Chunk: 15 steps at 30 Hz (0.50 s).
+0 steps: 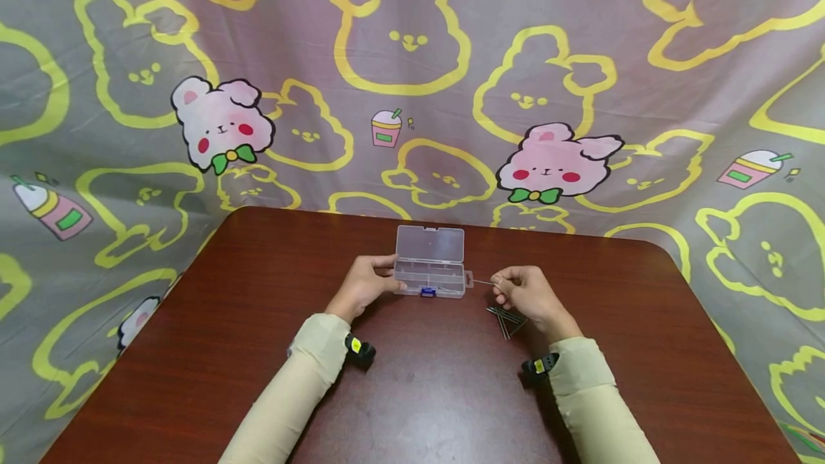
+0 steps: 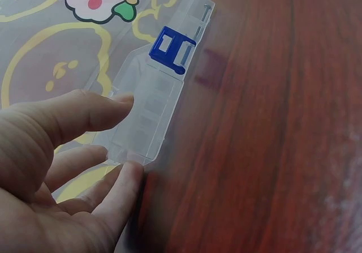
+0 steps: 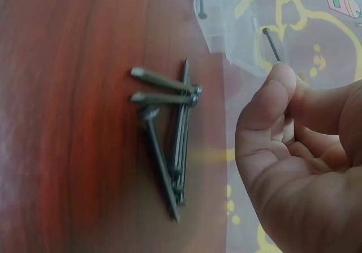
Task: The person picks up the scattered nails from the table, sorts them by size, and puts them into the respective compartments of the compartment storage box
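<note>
A clear plastic compartment box [image 1: 430, 243] stands on the table with its lid raised and a blue latch [image 1: 428, 293] at its front. My left hand [image 1: 364, 285] holds the box's left end, thumb at the front corner and fingers around the end and back. Between thumb and fingertips, my right hand [image 1: 525, 293] pinches a thin metal nail [image 3: 272, 44], its head pointing out toward the box's right end. Beneath that hand lies a loose pile of nails [image 3: 180, 134]. Another nail [image 3: 201, 1] shows inside the box through the clear wall.
The dark red-brown wooden table [image 1: 412, 392] carries everything. Behind it hangs a curtain [image 1: 412, 113] printed with rabbits and drink cups. A hanging tab [image 1: 469, 279] sticks out from the box's right side, close to the held nail.
</note>
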Each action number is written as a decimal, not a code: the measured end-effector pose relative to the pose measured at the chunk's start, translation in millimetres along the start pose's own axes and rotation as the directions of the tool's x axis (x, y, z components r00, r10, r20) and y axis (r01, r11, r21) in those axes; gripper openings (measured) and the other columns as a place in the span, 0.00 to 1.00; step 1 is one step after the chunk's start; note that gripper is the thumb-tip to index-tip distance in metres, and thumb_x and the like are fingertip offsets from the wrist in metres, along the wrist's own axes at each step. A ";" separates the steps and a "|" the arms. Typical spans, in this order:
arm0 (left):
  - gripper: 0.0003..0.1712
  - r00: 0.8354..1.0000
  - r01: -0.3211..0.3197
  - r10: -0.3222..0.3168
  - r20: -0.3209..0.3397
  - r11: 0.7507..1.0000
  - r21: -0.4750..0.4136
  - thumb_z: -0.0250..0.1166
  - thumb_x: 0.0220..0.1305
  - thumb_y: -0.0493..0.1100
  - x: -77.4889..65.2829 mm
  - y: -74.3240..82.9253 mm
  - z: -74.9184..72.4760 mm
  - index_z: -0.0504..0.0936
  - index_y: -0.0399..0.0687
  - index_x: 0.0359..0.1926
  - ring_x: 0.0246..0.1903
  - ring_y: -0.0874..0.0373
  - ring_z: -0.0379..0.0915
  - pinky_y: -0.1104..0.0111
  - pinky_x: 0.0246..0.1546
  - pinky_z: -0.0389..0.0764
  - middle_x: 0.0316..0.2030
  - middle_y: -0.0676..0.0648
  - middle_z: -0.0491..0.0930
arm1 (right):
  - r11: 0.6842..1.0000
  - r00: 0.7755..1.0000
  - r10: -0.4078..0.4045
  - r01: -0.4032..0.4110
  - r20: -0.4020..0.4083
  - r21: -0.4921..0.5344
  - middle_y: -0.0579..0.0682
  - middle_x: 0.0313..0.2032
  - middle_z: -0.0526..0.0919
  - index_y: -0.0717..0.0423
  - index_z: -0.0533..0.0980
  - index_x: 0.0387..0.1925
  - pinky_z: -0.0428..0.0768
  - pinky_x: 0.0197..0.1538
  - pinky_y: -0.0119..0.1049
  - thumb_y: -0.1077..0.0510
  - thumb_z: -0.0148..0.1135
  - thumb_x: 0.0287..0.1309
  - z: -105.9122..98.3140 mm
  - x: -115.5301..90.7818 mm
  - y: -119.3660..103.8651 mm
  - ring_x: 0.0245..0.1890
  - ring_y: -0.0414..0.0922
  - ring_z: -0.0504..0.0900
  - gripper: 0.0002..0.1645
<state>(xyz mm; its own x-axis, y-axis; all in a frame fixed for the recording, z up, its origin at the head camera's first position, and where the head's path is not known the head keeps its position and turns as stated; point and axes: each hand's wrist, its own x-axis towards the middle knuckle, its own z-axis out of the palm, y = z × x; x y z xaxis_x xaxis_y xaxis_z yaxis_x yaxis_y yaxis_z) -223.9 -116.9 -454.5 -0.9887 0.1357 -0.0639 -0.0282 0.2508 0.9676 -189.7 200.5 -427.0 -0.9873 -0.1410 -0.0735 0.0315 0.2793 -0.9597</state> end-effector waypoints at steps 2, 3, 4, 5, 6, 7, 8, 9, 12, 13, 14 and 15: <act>0.39 1.000 0.003 -0.003 -0.005 1.000 -0.002 0.78 0.47 0.27 0.3 -0.3 0.3 0.79 0.39 0.64 0.54 0.47 0.77 0.67 0.39 0.82 0.60 0.41 0.78 | 1.000 1.000 -0.004 0.004 0.002 0.002 0.60 0.28 0.80 0.80 0.76 0.43 0.82 0.29 0.35 0.67 0.55 0.72 1.9 1.8 -0.8 0.24 0.42 0.78 0.13; 0.39 1.000 0.001 -0.001 -0.008 1.000 0.000 0.78 0.47 0.27 0.1 0.1 0.5 0.79 0.38 0.63 0.54 0.47 0.77 0.67 0.39 0.82 0.60 0.41 0.78 | 1.000 1.000 -0.009 0.009 0.003 0.001 0.59 0.28 0.80 0.80 0.76 0.43 0.82 0.29 0.35 0.67 0.55 0.72 2.6 2.7 -1.0 0.25 0.42 0.78 0.13; 0.39 1.000 0.002 -0.002 -0.010 1.000 0.000 0.78 0.47 0.27 0.1 0.3 0.7 0.79 0.38 0.63 0.54 0.48 0.77 0.67 0.39 0.82 0.60 0.41 0.79 | 1.000 1.000 -0.008 0.008 0.001 0.006 0.59 0.28 0.80 0.80 0.76 0.43 0.82 0.29 0.35 0.67 0.55 0.72 3.2 3.6 -1.0 0.25 0.42 0.78 0.13; 0.39 1.000 0.004 -0.004 -0.011 1.000 0.000 0.79 0.47 0.27 0.1 0.4 0.9 0.79 0.38 0.63 0.53 0.48 0.77 0.67 0.39 0.82 0.59 0.41 0.79 | 1.000 1.000 -0.008 0.008 0.003 0.005 0.60 0.28 0.80 0.80 0.76 0.43 0.82 0.29 0.34 0.67 0.55 0.72 3.9 4.4 -0.8 0.25 0.42 0.78 0.14; 0.39 1.000 0.006 -0.006 -0.012 1.000 0.002 0.79 0.47 0.27 0.0 0.4 1.1 0.79 0.39 0.63 0.53 0.48 0.77 0.67 0.39 0.82 0.59 0.42 0.79 | 1.000 1.000 -0.006 0.006 0.003 0.007 0.60 0.28 0.80 0.80 0.76 0.43 0.81 0.29 0.34 0.67 0.55 0.72 4.6 5.1 -0.7 0.25 0.42 0.78 0.14; 0.39 1.000 0.008 -0.008 -0.013 1.000 0.004 0.79 0.47 0.28 -0.1 0.3 1.2 0.80 0.39 0.63 0.53 0.48 0.77 0.67 0.39 0.82 0.59 0.42 0.79 | 1.000 1.000 -0.003 0.003 0.005 0.007 0.60 0.29 0.80 0.80 0.76 0.44 0.81 0.29 0.34 0.67 0.55 0.72 5.4 5.6 -0.4 0.25 0.42 0.78 0.14; 0.39 1.000 0.010 -0.010 -0.014 1.000 0.007 0.79 0.47 0.28 -0.3 0.2 1.3 0.80 0.39 0.63 0.53 0.48 0.77 0.67 0.39 0.82 0.59 0.42 0.79 | 1.000 1.000 -0.002 0.002 0.008 0.008 0.60 0.29 0.80 0.80 0.76 0.44 0.81 0.29 0.34 0.67 0.55 0.72 6.2 6.1 -0.2 0.25 0.42 0.78 0.14; 0.39 1.000 0.011 -0.011 -0.014 1.000 0.008 0.79 0.46 0.28 -0.4 0.2 1.3 0.80 0.40 0.63 0.53 0.48 0.77 0.67 0.39 0.82 0.59 0.42 0.79 | 1.000 1.000 -0.001 0.001 0.010 0.008 0.61 0.29 0.80 0.80 0.76 0.44 0.81 0.29 0.33 0.67 0.55 0.72 7.1 6.6 -0.1 0.25 0.42 0.78 0.14; 0.39 1.000 0.014 -0.014 -0.015 1.000 0.009 0.79 0.47 0.28 -0.9 0.0 1.0 0.80 0.40 0.63 0.53 0.48 0.77 0.67 0.39 0.82 0.59 0.42 0.79 | 1.000 1.000 -0.002 0.002 0.006 0.012 0.60 0.28 0.80 0.80 0.76 0.43 0.81 0.29 0.32 0.67 0.56 0.72 10.2 8.1 0.1 0.25 0.42 0.78 0.13; 0.39 1.000 0.014 -0.014 -0.014 1.000 0.009 0.79 0.47 0.28 -1.0 0.1 0.8 0.80 0.40 0.63 0.53 0.48 0.77 0.67 0.39 0.82 0.60 0.42 0.79 | 1.000 1.000 -0.003 0.003 0.005 0.017 0.59 0.28 0.80 0.80 0.76 0.43 0.81 0.29 0.32 0.67 0.56 0.71 11.2 8.6 0.1 0.25 0.42 0.78 0.13; 0.39 1.000 0.014 -0.014 -0.012 1.000 0.008 0.79 0.47 0.28 -1.1 0.4 0.6 0.79 0.40 0.63 0.53 0.48 0.77 0.67 0.39 0.82 0.60 0.42 0.79 | 1.000 1.000 -0.007 0.006 0.002 0.020 0.59 0.28 0.80 0.81 0.76 0.43 0.81 0.29 0.32 0.67 0.56 0.71 12.1 9.3 0.0 0.25 0.42 0.78 0.13; 0.39 1.000 0.013 -0.013 -0.012 1.000 0.008 0.79 0.47 0.28 -1.1 0.9 0.5 0.79 0.40 0.63 0.54 0.48 0.77 0.66 0.39 0.82 0.60 0.42 0.79 | 1.000 1.000 -0.006 0.006 -0.001 0.024 0.58 0.27 0.80 0.81 0.76 0.43 0.81 0.29 0.32 0.68 0.56 0.71 13.0 10.0 0.0 0.24 0.42 0.78 0.13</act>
<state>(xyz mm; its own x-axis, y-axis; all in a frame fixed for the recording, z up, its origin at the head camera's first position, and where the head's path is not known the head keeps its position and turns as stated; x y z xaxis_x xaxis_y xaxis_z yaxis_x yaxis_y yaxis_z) -222.7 -116.4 -453.7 -0.9899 0.1212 -0.0738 -0.0401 0.2602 0.9647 -197.6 186.8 -431.2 -0.9877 -0.1414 -0.0673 0.0294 0.2553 -0.9664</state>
